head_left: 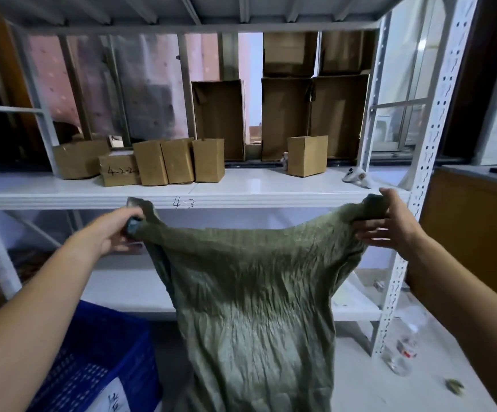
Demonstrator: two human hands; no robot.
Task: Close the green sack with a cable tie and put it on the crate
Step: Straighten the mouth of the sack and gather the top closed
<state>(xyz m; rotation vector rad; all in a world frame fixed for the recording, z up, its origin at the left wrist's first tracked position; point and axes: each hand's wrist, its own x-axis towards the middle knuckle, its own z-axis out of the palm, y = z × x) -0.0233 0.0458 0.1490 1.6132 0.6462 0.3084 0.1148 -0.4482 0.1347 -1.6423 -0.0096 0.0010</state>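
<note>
The green sack [256,292] hangs in front of me, wrinkled and limp, stretched wide at its top edge between both hands. My left hand [116,230] grips the sack's upper left corner, bunched in its fist. My right hand [390,224] holds the upper right corner between thumb and fingers, the fingers fairly straight under the cloth. The blue plastic crate [98,361] stands at the lower left, beside the sack's lower part. No cable tie shows in view.
A white metal shelf unit [241,188] stands right behind the sack, carrying several cardboard boxes [179,160]. Its perforated upright [419,173] rises at the right. A clear plastic bottle [404,349] lies on the pale floor at the lower right, near a brown cabinet [479,233].
</note>
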